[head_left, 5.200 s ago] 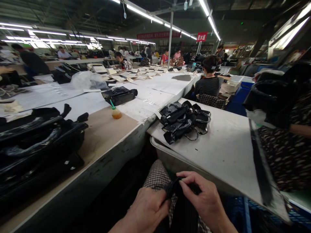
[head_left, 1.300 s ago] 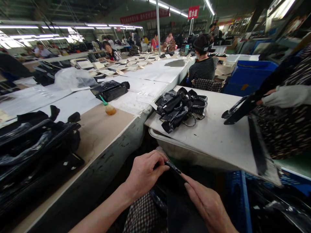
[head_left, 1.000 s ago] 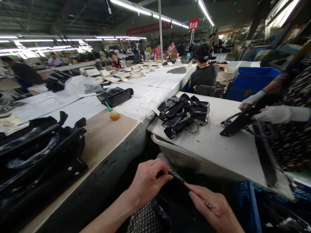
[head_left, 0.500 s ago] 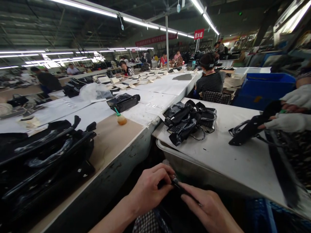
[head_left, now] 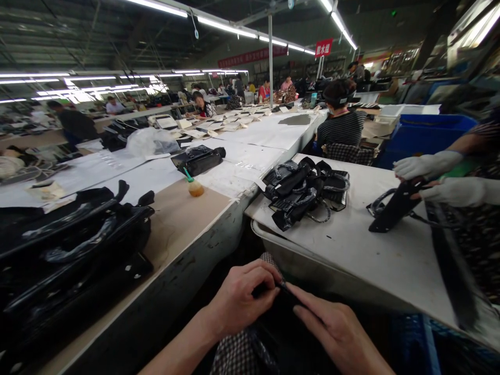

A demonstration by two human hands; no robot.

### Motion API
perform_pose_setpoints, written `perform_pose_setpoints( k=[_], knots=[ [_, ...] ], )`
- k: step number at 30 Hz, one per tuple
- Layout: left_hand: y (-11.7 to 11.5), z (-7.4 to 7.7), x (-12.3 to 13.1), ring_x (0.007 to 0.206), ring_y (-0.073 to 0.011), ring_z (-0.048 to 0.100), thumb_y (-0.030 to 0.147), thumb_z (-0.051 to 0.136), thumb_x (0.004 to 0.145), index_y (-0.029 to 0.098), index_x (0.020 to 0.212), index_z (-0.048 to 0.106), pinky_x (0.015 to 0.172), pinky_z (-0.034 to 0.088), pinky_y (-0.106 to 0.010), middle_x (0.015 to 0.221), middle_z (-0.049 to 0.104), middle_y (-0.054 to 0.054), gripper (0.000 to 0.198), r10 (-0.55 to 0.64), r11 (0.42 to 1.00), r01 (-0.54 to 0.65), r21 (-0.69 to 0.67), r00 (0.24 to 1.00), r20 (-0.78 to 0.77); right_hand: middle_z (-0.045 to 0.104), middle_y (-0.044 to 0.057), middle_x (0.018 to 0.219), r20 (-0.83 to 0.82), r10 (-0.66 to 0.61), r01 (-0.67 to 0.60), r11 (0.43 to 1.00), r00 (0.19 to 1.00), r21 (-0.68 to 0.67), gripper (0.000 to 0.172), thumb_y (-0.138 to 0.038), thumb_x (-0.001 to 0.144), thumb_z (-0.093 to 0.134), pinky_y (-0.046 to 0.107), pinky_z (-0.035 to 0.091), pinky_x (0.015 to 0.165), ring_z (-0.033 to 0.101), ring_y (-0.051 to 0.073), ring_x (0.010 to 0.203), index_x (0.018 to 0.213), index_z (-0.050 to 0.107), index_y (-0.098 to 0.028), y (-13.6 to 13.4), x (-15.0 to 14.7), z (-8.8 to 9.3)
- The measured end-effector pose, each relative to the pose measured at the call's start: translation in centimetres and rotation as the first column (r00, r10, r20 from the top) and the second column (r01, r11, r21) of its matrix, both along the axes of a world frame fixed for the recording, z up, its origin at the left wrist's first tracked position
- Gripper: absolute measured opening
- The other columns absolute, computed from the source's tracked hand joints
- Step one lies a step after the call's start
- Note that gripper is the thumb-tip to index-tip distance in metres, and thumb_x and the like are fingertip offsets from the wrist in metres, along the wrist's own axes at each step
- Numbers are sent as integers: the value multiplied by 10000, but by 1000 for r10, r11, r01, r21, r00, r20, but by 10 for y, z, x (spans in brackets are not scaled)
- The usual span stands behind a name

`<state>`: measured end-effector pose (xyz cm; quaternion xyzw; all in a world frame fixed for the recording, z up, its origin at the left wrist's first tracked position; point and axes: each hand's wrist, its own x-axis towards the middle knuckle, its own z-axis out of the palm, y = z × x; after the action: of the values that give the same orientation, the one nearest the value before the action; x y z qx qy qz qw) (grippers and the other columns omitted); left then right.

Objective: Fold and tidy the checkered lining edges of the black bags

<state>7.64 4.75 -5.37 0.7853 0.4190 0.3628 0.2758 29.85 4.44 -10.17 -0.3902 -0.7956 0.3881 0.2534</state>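
Observation:
A black handbag [head_left: 291, 344] rests in my lap, mostly lost in shadow. Its handle [head_left: 264, 354], wrapped in clear plastic, shows near the bottom. My left hand [head_left: 244, 294] is closed in a pinch on the bag's top edge, thumb against curled fingers. Close by on the right, my right hand [head_left: 332, 325] grips the same black edge between thumb and straight fingers. Whether anything small is between the left fingertips I cannot make out. Checked cloth [head_left: 236, 354] lies beneath the bag.
Black bags [head_left: 78, 250] are heaped on the left table, near a glue bottle [head_left: 194, 186] with a green nozzle. More bags [head_left: 307, 190] are piled on the right table [head_left: 363, 260]. There a co-worker's gloved hands [head_left: 449, 192] hold a black bag [head_left: 396, 205]. A blue crate [head_left: 416, 338] stands below.
My hands have barely shifted, keeping their hold on the bag's edge. The co-worker's far gloved hand has moved left and onto the bag, which is tilted up more. My view has shifted slightly.

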Motion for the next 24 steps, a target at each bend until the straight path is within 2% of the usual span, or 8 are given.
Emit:
perform_pose_setpoints(
  k=[6,9,14,16,18,20,22,24],
  knots=[
    [2,1,5,778,-137,639,28,596,781,169,690,534,714,498,-231,849,688,-45,179,37,995,-30,-91,997,68,621,-22,1308,-19,15,-16,998,1000,-66,384,-308,971,483,303,472,1035,609,196,1186,1347,562,-286,0,2,-2],
    [3,6,5,746,-137,635,50,609,769,176,636,486,698,495,-236,822,694,-33,220,56,977,-30,-212,992,117,663,-19,1264,-45,12,-15,997,999,-72,377,-292,968,488,283,487,1016,633,196,1154,1334,577,-295,-1,4,0],
    [2,11,4,732,-148,640,84,641,740,213,748,425,697,508,-252,781,697,20,252,128,860,-9,-511,971,199,758,-38,1003,-64,108,-112,992,992,-63,349,-193,910,562,195,537,850,721,159,876,1226,659,-302,-2,10,26],
    [4,7,4,746,-165,659,126,649,747,213,822,476,720,524,-273,776,691,22,208,141,834,7,-552,964,226,744,-50,1060,-49,73,-77,993,996,-89,307,-228,867,662,195,503,900,699,165,953,1159,692,-317,-1,8,38],
    [6,2,5,735,-179,668,173,666,743,214,862,518,716,536,-282,753,674,25,194,151,844,-10,-536,964,220,710,-36,1158,-1,-14,14,992,1000,-124,399,-356,751,793,231,495,927,665,207,1050,1135,692,-318,2,2,44],
    [7,1,6,742,-191,674,210,666,752,223,894,546,716,549,-291,757,667,20,186,148,878,-51,-476,975,167,712,-1,1137,51,-67,74,987,996,-145,481,-422,682,832,272,524,870,673,238,1017,1119,682,-286,6,-7,46],
    [3,5,6,883,-226,669,228,672,750,232,957,576,798,545,-326,922,686,-22,228,174,924,-139,-355,983,66,731,14,1062,31,-72,76,986,997,-151,472,-356,735,790,283,535,814,694,231,943,1171,637,-258,9,-17,44],
    [-4,14,2,1024,-262,620,221,709,703,240,1025,590,869,515,-358,1123,647,-58,344,240,934,-251,-255,968,-74,731,13,1077,-45,-80,71,983,996,-167,459,-253,814,696,280,526,841,694,210,964,1256,571,-256,10,-25,41]
  ],
)
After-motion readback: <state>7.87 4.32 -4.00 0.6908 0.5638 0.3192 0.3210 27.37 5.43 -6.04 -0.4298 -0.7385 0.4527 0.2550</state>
